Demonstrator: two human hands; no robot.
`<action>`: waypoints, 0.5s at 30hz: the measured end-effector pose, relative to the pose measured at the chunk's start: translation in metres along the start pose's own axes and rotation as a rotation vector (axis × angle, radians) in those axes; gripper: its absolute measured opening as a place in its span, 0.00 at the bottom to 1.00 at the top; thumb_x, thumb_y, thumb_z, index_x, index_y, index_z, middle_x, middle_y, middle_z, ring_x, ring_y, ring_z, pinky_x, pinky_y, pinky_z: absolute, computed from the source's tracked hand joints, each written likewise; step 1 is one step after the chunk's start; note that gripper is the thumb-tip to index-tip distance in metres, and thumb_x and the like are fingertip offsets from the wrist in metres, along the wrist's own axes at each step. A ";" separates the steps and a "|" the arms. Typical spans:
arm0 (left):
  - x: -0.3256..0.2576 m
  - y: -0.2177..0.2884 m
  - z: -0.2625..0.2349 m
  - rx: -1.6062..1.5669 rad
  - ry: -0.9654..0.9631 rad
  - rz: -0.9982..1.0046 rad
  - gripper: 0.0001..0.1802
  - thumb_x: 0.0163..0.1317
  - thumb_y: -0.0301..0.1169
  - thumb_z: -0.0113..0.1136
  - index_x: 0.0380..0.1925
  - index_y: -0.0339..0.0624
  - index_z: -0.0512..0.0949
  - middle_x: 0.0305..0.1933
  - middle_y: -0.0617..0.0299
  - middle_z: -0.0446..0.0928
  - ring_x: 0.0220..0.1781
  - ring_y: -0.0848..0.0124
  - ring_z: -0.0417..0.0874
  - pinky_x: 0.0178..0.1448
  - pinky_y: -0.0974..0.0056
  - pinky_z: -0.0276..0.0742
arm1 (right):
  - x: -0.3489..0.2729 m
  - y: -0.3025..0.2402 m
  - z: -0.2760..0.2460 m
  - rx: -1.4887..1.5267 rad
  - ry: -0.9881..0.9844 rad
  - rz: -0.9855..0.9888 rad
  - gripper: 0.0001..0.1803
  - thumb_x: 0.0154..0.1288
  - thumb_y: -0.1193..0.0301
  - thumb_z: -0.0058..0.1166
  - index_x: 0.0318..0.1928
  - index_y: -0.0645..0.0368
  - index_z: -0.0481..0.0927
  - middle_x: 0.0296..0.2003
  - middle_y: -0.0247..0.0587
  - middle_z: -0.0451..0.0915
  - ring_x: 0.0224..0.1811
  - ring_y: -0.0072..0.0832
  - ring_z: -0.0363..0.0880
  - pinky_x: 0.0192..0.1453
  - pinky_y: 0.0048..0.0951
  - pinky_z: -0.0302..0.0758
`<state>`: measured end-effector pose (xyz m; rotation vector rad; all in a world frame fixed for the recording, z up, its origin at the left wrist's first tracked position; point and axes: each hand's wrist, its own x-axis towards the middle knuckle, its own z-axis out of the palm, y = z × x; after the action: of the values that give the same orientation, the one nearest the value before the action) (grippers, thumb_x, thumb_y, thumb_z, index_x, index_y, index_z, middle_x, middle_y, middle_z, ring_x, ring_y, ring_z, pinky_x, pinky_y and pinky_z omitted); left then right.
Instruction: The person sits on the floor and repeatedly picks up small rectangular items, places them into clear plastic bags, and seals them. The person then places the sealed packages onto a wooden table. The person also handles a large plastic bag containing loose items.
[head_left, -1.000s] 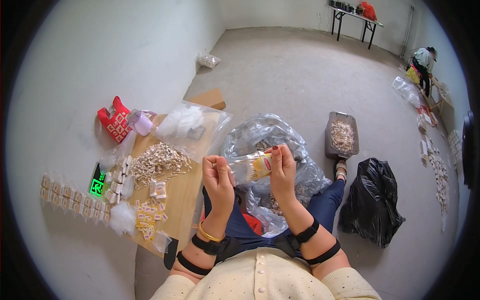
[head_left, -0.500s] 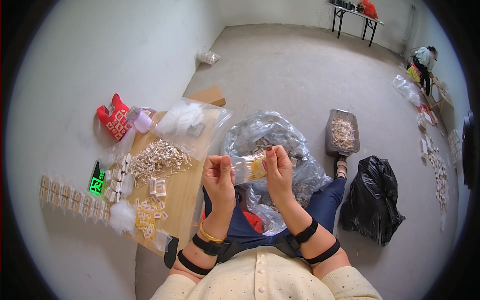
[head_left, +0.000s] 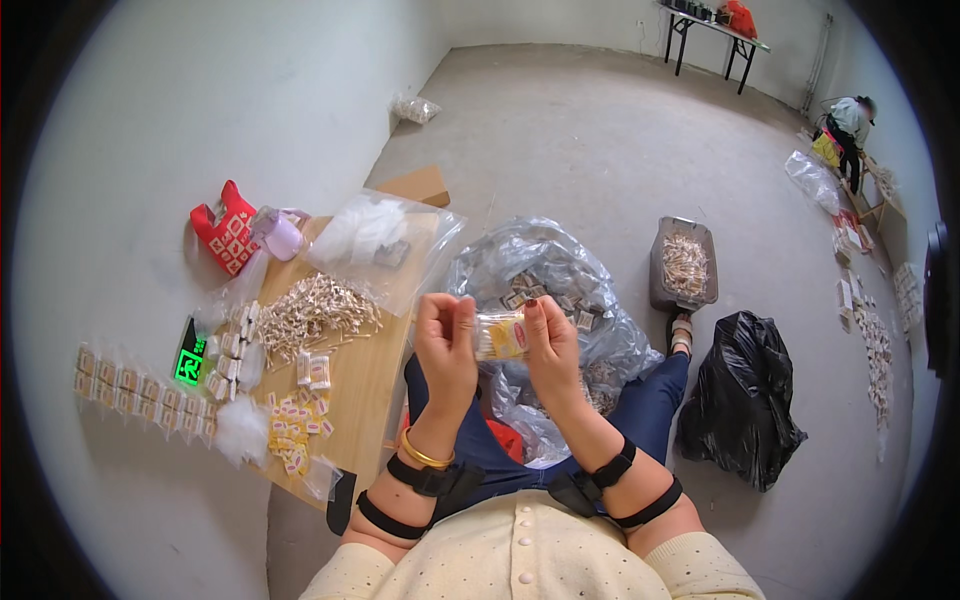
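Between my two hands is a small clear packet of cotton swabs [head_left: 501,335] with a yellow label, held above my lap. My left hand [head_left: 445,340] is closed, thumb and fingers pinching the packet's left end. My right hand [head_left: 553,348] grips its right end, the thumb lying on the front. Just beyond and below the packet, a large clear plastic bag [head_left: 570,250] holds many small packs. To my left, a wooden table [head_left: 365,420] bears a heap of loose cotton swabs [head_left: 318,312], two swab bundles [head_left: 313,370] and scattered yellow labels [head_left: 292,430].
Clear bags [head_left: 375,235] and a lilac bottle [head_left: 279,234] are at the table's far end, beside a red bag [head_left: 226,228]. Right of me stand a grey bin [head_left: 656,290] of swabs and a black plastic bag [head_left: 742,405]. Another person [head_left: 848,125] bends over at the far right.
My hands have come slightly closer together, the left one moving up and right. The packet's clear left end, stretched out before, is now mostly hidden at my left fingers.
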<state>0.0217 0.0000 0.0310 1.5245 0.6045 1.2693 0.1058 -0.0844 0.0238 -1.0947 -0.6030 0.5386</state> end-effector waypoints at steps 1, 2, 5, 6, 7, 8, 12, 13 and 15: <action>-0.001 0.002 0.000 0.024 -0.042 -0.004 0.11 0.70 0.32 0.57 0.30 0.44 0.67 0.24 0.75 0.62 0.25 0.87 0.59 0.27 0.77 0.55 | 0.000 0.001 -0.001 0.007 -0.024 0.005 0.20 0.77 0.60 0.44 0.28 0.57 0.67 0.23 0.23 0.62 0.26 0.11 0.57 0.31 0.17 0.60; -0.002 0.007 -0.001 0.018 -0.051 -0.030 0.11 0.70 0.32 0.57 0.31 0.43 0.67 0.25 0.75 0.62 0.26 0.86 0.59 0.28 0.77 0.55 | 0.001 0.002 -0.002 0.014 -0.048 0.011 0.20 0.77 0.60 0.44 0.28 0.57 0.67 0.23 0.22 0.61 0.27 0.11 0.57 0.31 0.17 0.60; 0.000 0.006 -0.004 0.048 -0.045 0.014 0.11 0.70 0.33 0.57 0.31 0.44 0.67 0.25 0.75 0.62 0.25 0.87 0.59 0.27 0.77 0.54 | 0.001 0.007 -0.003 0.083 -0.083 0.067 0.20 0.77 0.59 0.45 0.28 0.57 0.68 0.23 0.22 0.61 0.27 0.10 0.57 0.31 0.17 0.60; 0.000 0.004 -0.006 0.060 -0.062 0.020 0.11 0.70 0.33 0.57 0.31 0.44 0.67 0.25 0.75 0.62 0.24 0.87 0.59 0.26 0.78 0.54 | 0.002 0.010 -0.003 0.114 -0.089 0.092 0.20 0.77 0.59 0.45 0.28 0.57 0.68 0.23 0.21 0.61 0.26 0.10 0.57 0.31 0.17 0.60; -0.002 0.002 -0.008 0.073 -0.080 0.025 0.11 0.70 0.33 0.57 0.31 0.44 0.67 0.24 0.75 0.62 0.23 0.87 0.59 0.26 0.78 0.54 | 0.002 0.013 -0.003 0.146 -0.059 0.116 0.19 0.77 0.59 0.45 0.28 0.56 0.69 0.23 0.21 0.62 0.26 0.10 0.57 0.30 0.17 0.59; -0.003 0.001 -0.010 0.084 -0.098 0.031 0.11 0.70 0.33 0.57 0.32 0.44 0.67 0.24 0.74 0.63 0.23 0.87 0.59 0.25 0.78 0.54 | 0.003 0.017 -0.003 0.177 -0.029 0.140 0.19 0.77 0.59 0.45 0.28 0.56 0.69 0.22 0.21 0.62 0.25 0.10 0.57 0.29 0.17 0.59; -0.010 0.009 -0.012 -0.071 0.011 -0.008 0.11 0.72 0.34 0.54 0.33 0.43 0.66 0.24 0.72 0.63 0.22 0.86 0.60 0.26 0.78 0.57 | 0.002 0.015 -0.006 0.176 0.054 0.220 0.18 0.76 0.58 0.46 0.30 0.55 0.71 0.21 0.21 0.64 0.22 0.09 0.58 0.24 0.17 0.57; -0.010 0.009 -0.014 -0.075 0.020 -0.016 0.11 0.72 0.35 0.53 0.34 0.43 0.66 0.24 0.72 0.64 0.22 0.85 0.61 0.26 0.78 0.58 | 0.003 0.015 -0.006 0.200 0.077 0.209 0.18 0.76 0.58 0.46 0.30 0.55 0.72 0.21 0.21 0.64 0.21 0.09 0.57 0.23 0.17 0.56; -0.011 0.007 -0.022 -0.084 0.039 -0.032 0.11 0.73 0.36 0.52 0.35 0.43 0.66 0.24 0.71 0.65 0.22 0.85 0.62 0.26 0.78 0.59 | 0.007 0.019 -0.007 0.249 0.124 0.187 0.18 0.76 0.57 0.46 0.30 0.55 0.72 0.21 0.21 0.64 0.20 0.08 0.57 0.22 0.17 0.55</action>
<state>-0.0032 -0.0033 0.0315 1.4185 0.5914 1.2869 0.1137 -0.0781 0.0053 -0.9445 -0.3174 0.6831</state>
